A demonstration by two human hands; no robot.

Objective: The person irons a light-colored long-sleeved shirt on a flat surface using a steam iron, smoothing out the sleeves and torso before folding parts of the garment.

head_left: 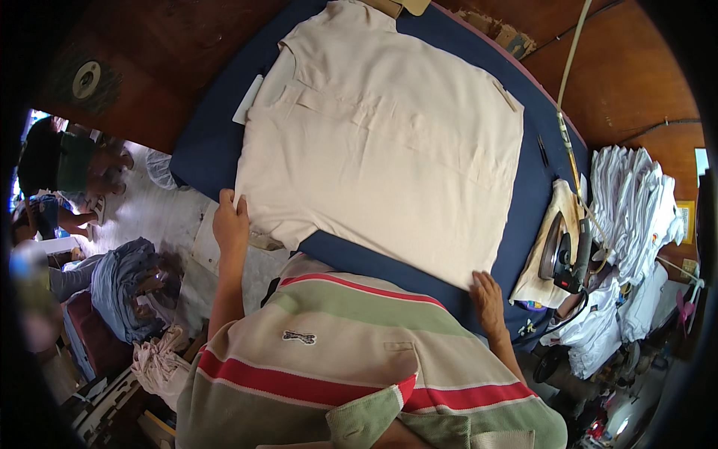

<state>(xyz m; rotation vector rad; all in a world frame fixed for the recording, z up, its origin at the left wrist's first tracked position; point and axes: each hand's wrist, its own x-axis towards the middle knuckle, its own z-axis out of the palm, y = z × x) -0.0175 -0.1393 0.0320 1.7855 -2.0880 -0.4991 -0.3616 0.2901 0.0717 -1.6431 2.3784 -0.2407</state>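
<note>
A cream shirt [389, 150] lies spread over the dark blue ironing table [198, 146], with shallow creases across its middle. At its left edge, near a sleeve, my left hand [230, 223] is closed with thumb and fingers on the cloth. My right hand [489, 301] rests by the lower right corner of the shirt, fingers somewhat apart and fingertips touching the hem. A clothes iron [559, 258] sits on a cream cloth pad [535, 283] at the table's right side, beyond my right hand.
A hose [572, 45] runs down to the iron. White garments [632, 194] hang in a row at the right. Dark slim tools [544, 150] lie beside the shirt. Crumpled blue clothes [127, 292] and pale pink cloth [161, 359] are piled at the left. People [63, 161] are at the far left.
</note>
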